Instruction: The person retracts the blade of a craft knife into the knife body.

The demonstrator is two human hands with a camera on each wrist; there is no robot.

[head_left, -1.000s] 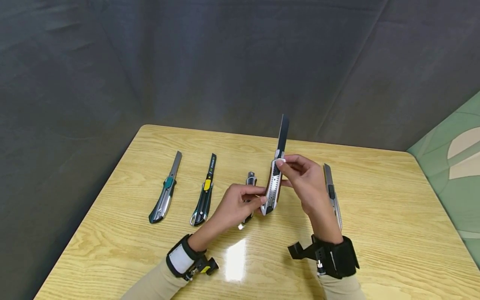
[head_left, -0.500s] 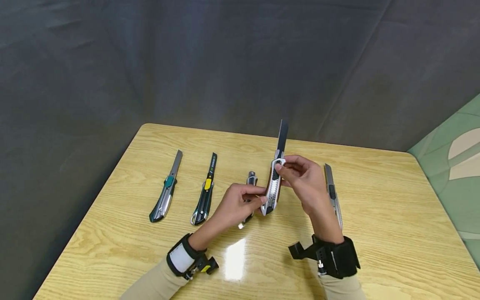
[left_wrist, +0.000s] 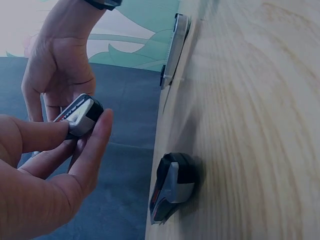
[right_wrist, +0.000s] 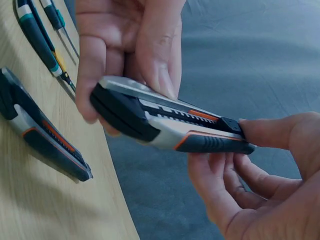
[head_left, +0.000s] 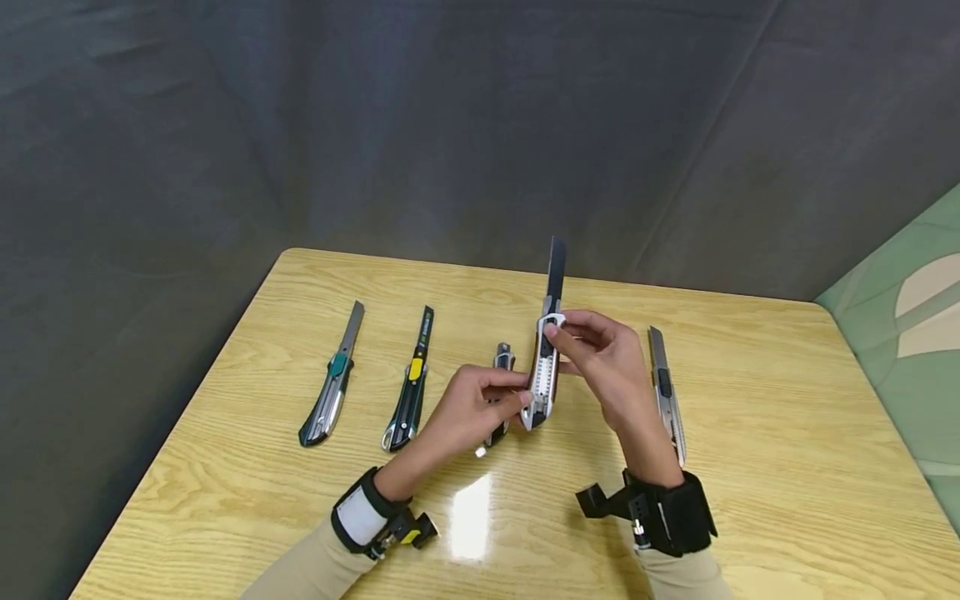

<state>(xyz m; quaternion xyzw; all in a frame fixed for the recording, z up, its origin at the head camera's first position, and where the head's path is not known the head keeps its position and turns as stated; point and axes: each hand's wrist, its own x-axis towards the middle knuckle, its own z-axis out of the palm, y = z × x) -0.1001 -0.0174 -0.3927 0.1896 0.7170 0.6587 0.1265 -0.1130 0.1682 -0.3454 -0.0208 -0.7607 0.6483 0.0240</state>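
A silver-and-black snap-off utility knife (head_left: 544, 371) is held up over the table with its long dark blade (head_left: 556, 267) extended, pointing away. My left hand (head_left: 480, 408) pinches its tail end between thumb and fingers. Near the blade end, my right hand (head_left: 611, 367) grips the body, thumb on the black slider (right_wrist: 230, 125). Orange trim and a toothed track show along the handle in the right wrist view. Partly behind my left hand lies a similar utility knife (head_left: 503, 358) on the table, its blade drawn in.
On the wooden table (head_left: 225, 500), a utility knife with a teal slider (head_left: 330, 396) and one with a yellow slider (head_left: 407, 400) lie to the left. A slim grey utility knife (head_left: 666, 392) lies right of my right hand. A dark curtain (head_left: 480, 125) hangs behind.
My right thumb and the slider have moved slightly back toward the tail, and the blade sticks out a little less. The blade end has swung slightly left; the left hand has barely moved.
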